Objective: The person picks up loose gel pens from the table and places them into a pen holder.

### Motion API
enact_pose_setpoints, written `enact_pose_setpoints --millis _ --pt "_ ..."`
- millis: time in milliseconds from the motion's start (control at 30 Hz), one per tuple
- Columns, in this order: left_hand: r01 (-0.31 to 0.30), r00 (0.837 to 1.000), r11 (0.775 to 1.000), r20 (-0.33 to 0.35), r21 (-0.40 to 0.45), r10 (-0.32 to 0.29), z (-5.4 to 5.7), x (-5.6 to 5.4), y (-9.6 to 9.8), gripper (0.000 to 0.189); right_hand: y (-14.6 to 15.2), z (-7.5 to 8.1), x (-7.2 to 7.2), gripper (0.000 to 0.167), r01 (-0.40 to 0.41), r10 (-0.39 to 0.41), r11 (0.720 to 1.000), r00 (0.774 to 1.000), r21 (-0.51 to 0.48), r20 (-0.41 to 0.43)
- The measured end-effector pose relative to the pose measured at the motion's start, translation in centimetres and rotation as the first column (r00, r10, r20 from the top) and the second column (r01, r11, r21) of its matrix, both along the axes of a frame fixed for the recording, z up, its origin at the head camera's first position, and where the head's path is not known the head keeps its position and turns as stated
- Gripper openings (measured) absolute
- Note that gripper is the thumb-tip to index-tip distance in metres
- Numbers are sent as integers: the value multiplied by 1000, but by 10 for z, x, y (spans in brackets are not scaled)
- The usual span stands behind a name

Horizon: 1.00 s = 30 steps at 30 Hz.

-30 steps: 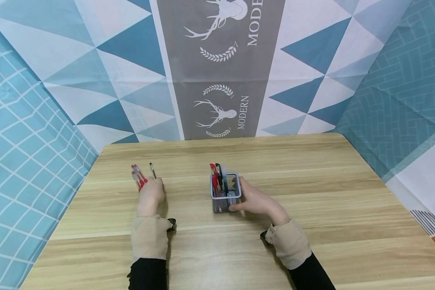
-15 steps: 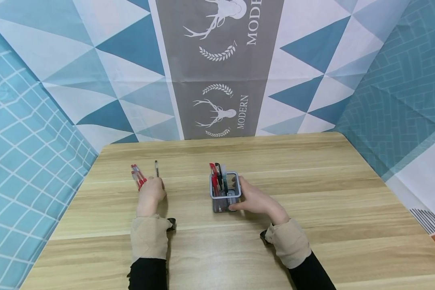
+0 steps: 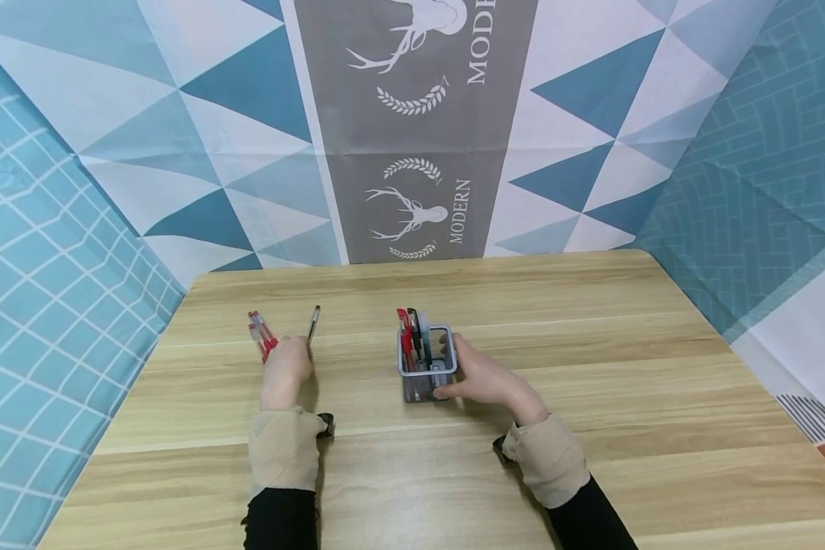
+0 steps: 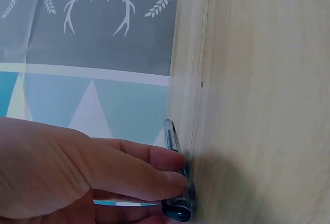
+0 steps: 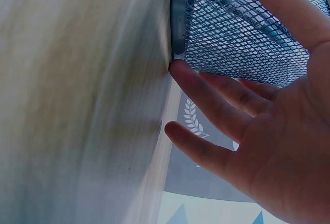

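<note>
A black-tipped clear pen (image 3: 314,322) is pinched between the thumb and fingers of my left hand (image 3: 287,369), low over the table at the left. The left wrist view shows the same pen (image 4: 170,134) lying close along the wooden surface, its dark end under the thumb. Just left of that hand lie several red pens (image 3: 263,333), partly covered by it. My right hand (image 3: 484,374) holds a grey mesh pen holder (image 3: 419,389), thumb at the front and fingers around the right side. Red and black pens (image 3: 416,336) stand upright along the holder's left side.
The wooden table (image 3: 591,344) stretches out on both sides of the hands. Its far edge meets a patterned backdrop (image 3: 412,137) with deer heads and triangles. A blue grid-patterned cloth (image 3: 55,290) hangs along the left.
The pen in my left hand has swung its far end to the right, from leaning left to leaning right. The red pens, pen holder and right hand stay in place.
</note>
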<state>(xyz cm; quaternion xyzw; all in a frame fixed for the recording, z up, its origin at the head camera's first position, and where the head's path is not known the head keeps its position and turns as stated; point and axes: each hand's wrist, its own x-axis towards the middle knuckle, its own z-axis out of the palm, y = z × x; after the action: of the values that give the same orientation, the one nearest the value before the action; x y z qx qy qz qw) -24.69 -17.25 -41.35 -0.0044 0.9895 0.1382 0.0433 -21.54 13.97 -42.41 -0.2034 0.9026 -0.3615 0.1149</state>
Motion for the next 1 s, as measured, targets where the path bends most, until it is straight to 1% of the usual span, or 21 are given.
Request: enact_pose_setpoints --millis 100,233,333,467,533,600,733,833,933,1000 --pt "15 1000 1000 -6 12 -15 1 1 0 7 0 0 0 96 0 0 1000 1000 4 -4" --pt "15 999 999 -36 34 -14 6 3 0 7 0 -1 -1 95 -5 5 1000 1000 0 -8" --pt "-5 996 999 -83 50 9 12 5 1 17 0 -2 -1 95 -8 8 1000 1000 -11 -9" --pt "-18 986 999 -162 50 26 17 7 1 35 0 -2 -1 95 -9 9 1000 1000 -23 -7" --pt "-19 982 999 -186 48 28 19 8 1 38 0 -2 -1 94 -8 8 1000 1000 -21 -8" --pt "-23 979 999 -202 44 32 22 9 1 33 0 -2 -1 94 -8 8 1000 1000 -21 -7" --pt "-42 978 998 -201 42 49 28 11 1 21 0 -2 -1 94 -5 5 1000 1000 -17 -9" --pt "-58 977 997 -203 49 67 33 13 3 20 0 -2 -1 93 -4 4 1000 1000 -17 -9" --pt "-74 968 995 -236 65 88 38 15 5 21 0 -2 -1 93 -7 7 1000 1000 -20 -9" --pt "-84 956 993 -273 80 103 41 17 7 21 0 -2 -1 93 -10 10 1000 1000 -24 -10"
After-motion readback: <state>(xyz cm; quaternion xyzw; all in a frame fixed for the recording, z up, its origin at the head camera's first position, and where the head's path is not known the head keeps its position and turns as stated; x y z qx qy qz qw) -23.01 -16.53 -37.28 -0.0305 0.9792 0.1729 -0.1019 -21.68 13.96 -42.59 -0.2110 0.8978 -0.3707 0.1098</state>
